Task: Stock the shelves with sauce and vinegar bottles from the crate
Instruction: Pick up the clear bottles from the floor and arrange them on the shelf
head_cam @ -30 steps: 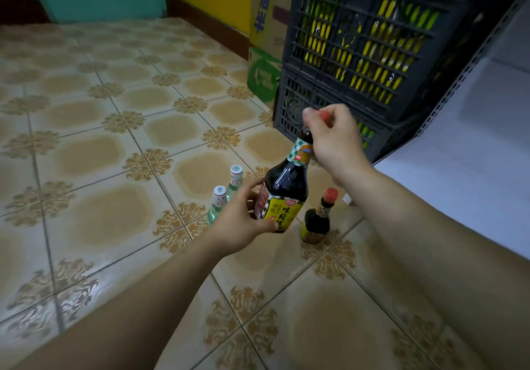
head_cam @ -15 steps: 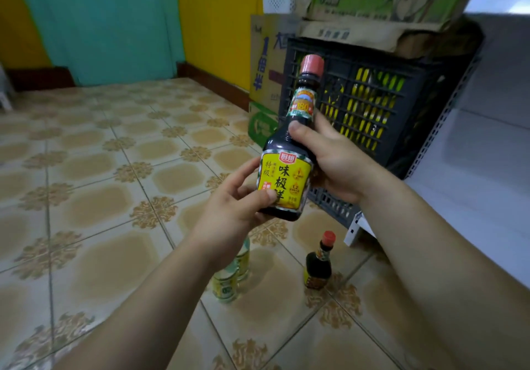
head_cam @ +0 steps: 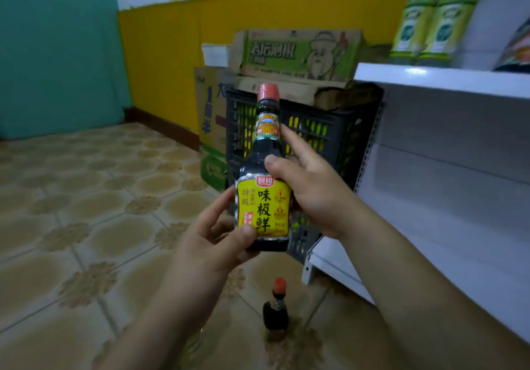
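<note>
I hold a dark sauce bottle (head_cam: pixel 265 166) with a yellow label and a red cap upright in front of me, label facing me. My left hand (head_cam: pixel 210 250) grips its base from the lower left, thumb on the label. My right hand (head_cam: pixel 314 189) grips its shoulder from the right, thumb across the front. Behind it stands a dark plastic crate (head_cam: pixel 324 134). A smaller dark bottle (head_cam: pixel 276 311) with a red cap stands on the floor below. The white shelf unit (head_cam: pixel 441 78) is at the right, with pale vinegar bottles (head_cam: pixel 433 17) on its upper board.
Cardboard boxes (head_cam: pixel 295 53) lie on top of the crate and another stands left of it against the yellow wall. The patterned tile floor (head_cam: pixel 86 212) spreads to the left. A teal wall closes the far left.
The sauce bottle has come up from near the floor to chest height. My right hand has moved from its cap to its shoulder. My view has tilted up, showing the upper shelf.
</note>
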`<move>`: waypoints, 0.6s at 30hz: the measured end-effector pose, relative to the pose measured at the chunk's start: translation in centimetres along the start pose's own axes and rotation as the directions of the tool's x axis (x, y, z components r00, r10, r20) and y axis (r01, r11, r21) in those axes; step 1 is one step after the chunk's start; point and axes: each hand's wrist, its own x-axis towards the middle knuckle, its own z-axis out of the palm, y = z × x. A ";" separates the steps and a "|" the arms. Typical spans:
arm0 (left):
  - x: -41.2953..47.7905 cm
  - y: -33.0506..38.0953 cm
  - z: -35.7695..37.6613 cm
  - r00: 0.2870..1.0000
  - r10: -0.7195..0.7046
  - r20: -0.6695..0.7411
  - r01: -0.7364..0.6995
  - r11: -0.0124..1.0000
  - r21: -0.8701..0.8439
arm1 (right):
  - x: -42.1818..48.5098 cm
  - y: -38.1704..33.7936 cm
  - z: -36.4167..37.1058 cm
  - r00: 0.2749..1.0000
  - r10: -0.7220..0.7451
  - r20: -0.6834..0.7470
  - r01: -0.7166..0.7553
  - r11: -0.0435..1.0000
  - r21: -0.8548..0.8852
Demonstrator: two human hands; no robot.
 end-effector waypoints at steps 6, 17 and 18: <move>5.0 3.9 9.4 0.974 0.070 0.216 -0.079 0.996 0.034 | -0.5 -8.7 -8.8 0.981 -0.098 -0.168 0.065 0.979 -0.193; 8.1 8.5 27.5 0.793 0.091 0.602 -0.157 0.986 0.058 | -8.9 -20.9 -21.5 0.890 -0.178 -0.421 -0.051 0.877 -0.478; 8.0 8.4 29.0 0.777 0.087 0.623 -0.156 0.986 0.057 | -9.8 -21.5 -22.5 0.871 -0.194 -0.450 -0.058 0.871 -0.488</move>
